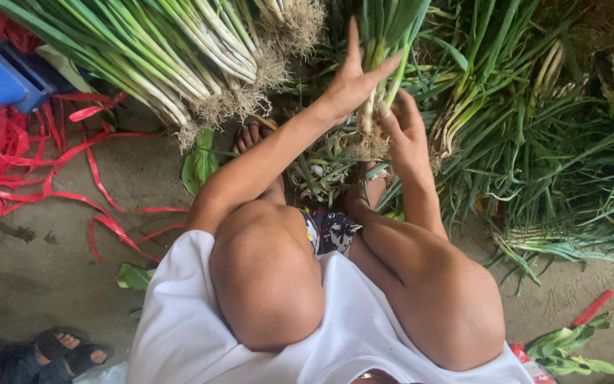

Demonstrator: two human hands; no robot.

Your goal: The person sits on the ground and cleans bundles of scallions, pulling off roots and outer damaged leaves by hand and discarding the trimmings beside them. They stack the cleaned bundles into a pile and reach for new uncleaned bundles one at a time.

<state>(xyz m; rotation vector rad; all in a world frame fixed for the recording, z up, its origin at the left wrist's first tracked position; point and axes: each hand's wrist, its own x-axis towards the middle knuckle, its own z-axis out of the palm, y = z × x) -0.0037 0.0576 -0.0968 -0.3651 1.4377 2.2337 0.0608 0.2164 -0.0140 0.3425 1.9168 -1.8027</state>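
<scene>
Left hand (353, 85) splayed flat, bracing a bunch of green, white-stemmed spring onions (378, 71) at 12 o'clock; right hand (403, 131) gripping stems above roots, steadying them.

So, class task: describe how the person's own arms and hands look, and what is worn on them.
Both arms are bare from the short white sleeve down. The left hand and right hand are bare too: no gloves, rings, watch or bands visible.
</scene>
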